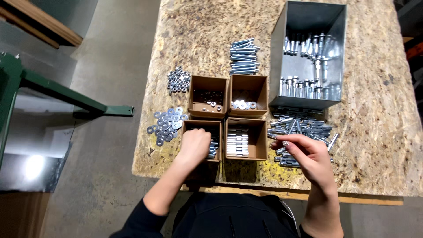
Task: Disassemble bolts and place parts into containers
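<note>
Hands work apart: left hand [194, 145] curls closed inside a cardboard box [202, 125] of bolts, right hand [308, 154] pinches a bolt [288, 144] above the loose pile [299, 128].

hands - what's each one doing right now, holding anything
Left hand: curled inside the near-left cardboard box; hold cannot be told.
Right hand: fingers pinching a bolt above the bolt pile.

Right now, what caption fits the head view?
Left hand reaches into a cardboard box of bolts; right hand picks at a loose bolt pile.
</note>
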